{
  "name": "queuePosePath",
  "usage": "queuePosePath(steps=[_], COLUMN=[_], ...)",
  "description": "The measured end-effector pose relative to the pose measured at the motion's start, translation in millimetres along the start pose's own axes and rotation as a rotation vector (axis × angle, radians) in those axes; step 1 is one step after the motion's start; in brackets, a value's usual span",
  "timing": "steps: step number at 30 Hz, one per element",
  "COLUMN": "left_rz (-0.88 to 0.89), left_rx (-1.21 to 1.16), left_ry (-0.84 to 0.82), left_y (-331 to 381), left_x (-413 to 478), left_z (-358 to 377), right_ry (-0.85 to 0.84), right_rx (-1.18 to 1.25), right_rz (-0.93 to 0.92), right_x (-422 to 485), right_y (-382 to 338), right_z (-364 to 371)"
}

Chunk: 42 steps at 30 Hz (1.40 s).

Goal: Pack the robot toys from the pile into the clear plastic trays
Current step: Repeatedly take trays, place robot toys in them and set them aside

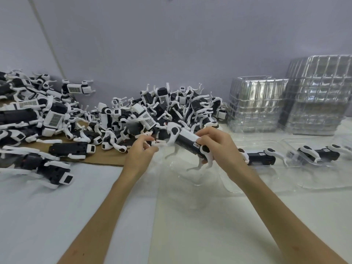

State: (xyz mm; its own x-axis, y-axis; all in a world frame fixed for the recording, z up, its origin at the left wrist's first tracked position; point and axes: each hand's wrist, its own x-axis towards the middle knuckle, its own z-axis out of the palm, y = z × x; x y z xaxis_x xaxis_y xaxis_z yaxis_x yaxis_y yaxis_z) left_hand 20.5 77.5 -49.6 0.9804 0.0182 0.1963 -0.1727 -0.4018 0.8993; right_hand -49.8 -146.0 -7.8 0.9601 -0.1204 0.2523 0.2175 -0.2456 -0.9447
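Observation:
A black and white robot dog toy [185, 140] is held above a clear plastic tray [192, 176] in the middle of the table. My right hand [215, 144] grips its rear body. My left hand [142, 152] pinches one of its white front legs. The pile of robot toys [152, 115] lies behind my hands and spreads to the left. To the right, two clear trays each hold a toy: one toy [261, 158] close to my right wrist and another toy [320, 153] further right.
Two stacks of clear trays [257, 103] [320, 94] stand at the back right against the wall. A brown cardboard sheet [106, 157] lies under the left part of the pile. More toys [34, 119] crowd the far left. White table surface [76, 206] lies in front.

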Motion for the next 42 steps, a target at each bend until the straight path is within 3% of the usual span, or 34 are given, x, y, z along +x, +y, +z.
queuePosePath(steps=[5,10,17,24,30,36,42], left_rz=[-0.107,0.003,0.046,-0.003,0.03,0.066,0.16], left_rx=[0.042,0.084,0.121,0.059,0.072,0.089,0.038], left_ry=[-0.045,-0.019,-0.128,-0.202,-0.208,-0.224,-0.253], left_y=[0.6,-0.8,4.3,5.8,1.8,2.6,10.3], left_x=[0.7,-1.5,-4.8,-4.7,-3.4,-5.7,-10.4], left_z=[3.9,3.8,5.4,7.2,6.0,4.8,8.4], right_ry=[-0.045,-0.021,0.14,0.111,-0.084,-0.002,-0.042], right_rx=[-0.272,-0.411,-0.569,-0.577,-0.505,-0.699,-0.667], right_rz=[-0.18,-0.153,-0.113,-0.083,-0.13,-0.15,-0.02], right_x=[-7.9,-9.6,-11.6,-14.1,-12.2,-10.4,-8.3], right_y=[5.1,7.8,5.4,7.0,7.9,12.5,9.5], right_z=[8.2,13.4,15.2,16.4,11.0,15.0,14.9])
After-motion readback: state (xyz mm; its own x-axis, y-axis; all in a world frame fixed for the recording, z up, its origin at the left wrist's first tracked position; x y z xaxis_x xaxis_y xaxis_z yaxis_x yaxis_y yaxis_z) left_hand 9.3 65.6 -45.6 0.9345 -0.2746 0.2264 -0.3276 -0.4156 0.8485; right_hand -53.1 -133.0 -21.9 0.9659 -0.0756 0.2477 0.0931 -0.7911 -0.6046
